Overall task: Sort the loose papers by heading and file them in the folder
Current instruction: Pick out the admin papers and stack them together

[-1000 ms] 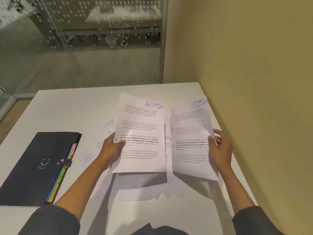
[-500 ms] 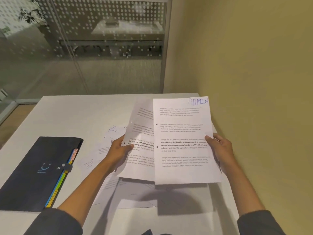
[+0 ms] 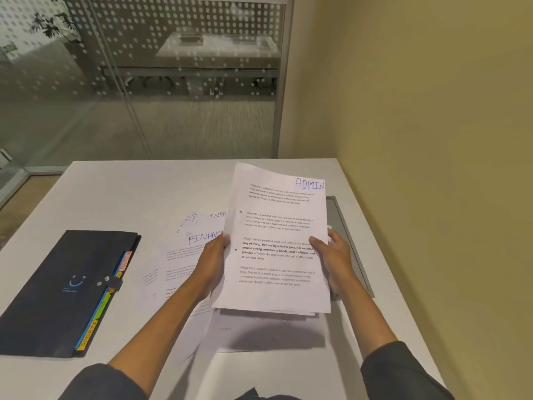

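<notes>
Left hand [image 3: 214,259]: I grip the ADMIN sheets [image 3: 278,241] by their left edge.
Right hand [image 3: 334,254]: I clamp their right edge.
Folder [image 3: 57,287]: lies closed, left of my grip.

Soft, dim indoor light falls from above. The held stack of white printed sheets [image 3: 277,243] casts a diffuse grey shadow onto the white tabletop [image 3: 121,192] at lower centre. The dotted glass partition [image 3: 144,76] in the upper left reflects faintly. Wide-angle distortion bends the frame edges; fine print is slightly blurred.
</notes>
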Demonstrator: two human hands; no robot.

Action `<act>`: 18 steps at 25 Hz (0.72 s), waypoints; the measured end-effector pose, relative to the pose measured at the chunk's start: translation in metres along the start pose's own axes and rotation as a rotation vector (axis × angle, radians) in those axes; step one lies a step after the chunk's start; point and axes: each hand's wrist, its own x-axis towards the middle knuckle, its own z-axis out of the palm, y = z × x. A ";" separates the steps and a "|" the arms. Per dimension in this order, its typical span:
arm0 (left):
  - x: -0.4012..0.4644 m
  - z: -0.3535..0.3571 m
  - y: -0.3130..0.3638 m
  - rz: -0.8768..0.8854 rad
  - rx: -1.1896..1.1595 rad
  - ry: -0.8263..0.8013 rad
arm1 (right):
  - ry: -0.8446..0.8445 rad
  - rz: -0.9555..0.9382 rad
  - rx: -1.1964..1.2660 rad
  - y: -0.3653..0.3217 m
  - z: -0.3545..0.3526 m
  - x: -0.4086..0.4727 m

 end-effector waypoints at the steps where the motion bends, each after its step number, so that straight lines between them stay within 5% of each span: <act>1: -0.003 0.002 0.000 0.034 -0.008 -0.015 | 0.001 0.000 0.003 0.002 0.003 0.000; 6: -0.004 -0.010 -0.014 0.141 0.059 -0.020 | -0.071 0.003 -0.006 0.011 0.020 -0.006; 18: 0.004 -0.045 -0.045 0.019 0.104 0.123 | -0.132 -0.074 -0.313 0.046 0.052 -0.032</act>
